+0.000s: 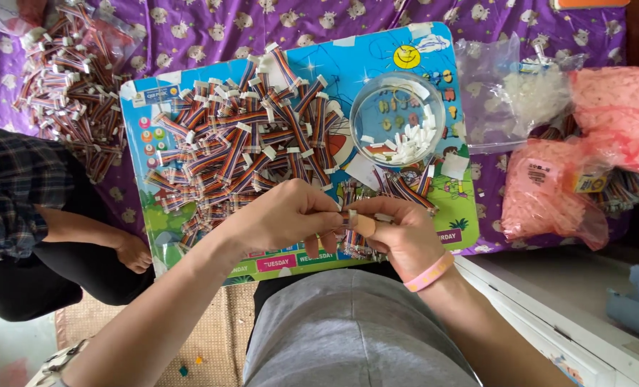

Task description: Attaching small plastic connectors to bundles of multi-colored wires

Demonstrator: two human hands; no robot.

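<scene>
**Ribbon cable piece held between both hands at the near edge of the board**

Ribbon cable piece (pixel 349 217) is pinched between both hands. Far left, another person's hand (pixel 134 254) rests beside the colourful board (pixel 377 61). A pile of rainbow cables (pixel 248 143) covers the board's left and middle. The left hand (pixel 283 215) fingers grasp the piece; the right hand (pixel 398 233) fingers grasp it too. A clear bowl (pixel 398 118) of white connectors stands near the far right corner.

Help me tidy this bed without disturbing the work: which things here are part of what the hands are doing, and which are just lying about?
In use:
- left hand and right hand, pinching one small ribbon cable together
- cable pile on the colourful board
- clear bowl of white connectors

Lying about:
- pink bags
- clear bag
- second cable heap on the purple sheet
</scene>
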